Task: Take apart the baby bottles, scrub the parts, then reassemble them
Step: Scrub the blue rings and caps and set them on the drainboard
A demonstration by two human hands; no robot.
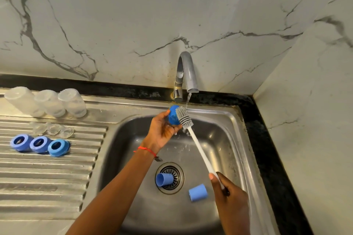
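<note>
My left hand (161, 129) holds a blue bottle cap (173, 115) over the sink, just left of the running water. My right hand (227, 192) grips the white handle of a bottle brush (198, 149); its grey bristle head (183, 116) lies against the cap. Two more blue caps lie in the basin, one (164, 179) on the drain and one (198, 192) to its right. On the drainboard stand three clear bottle bodies (49, 103) upside down, three clear teats (53, 129) and three blue collar rings (40, 144).
A steel tap (186, 74) runs a thin stream into the steel sink (225, 139). The ribbed drainboard (47, 177) lies to the left. A black counter edge (267, 149) and marble walls close in behind and on the right.
</note>
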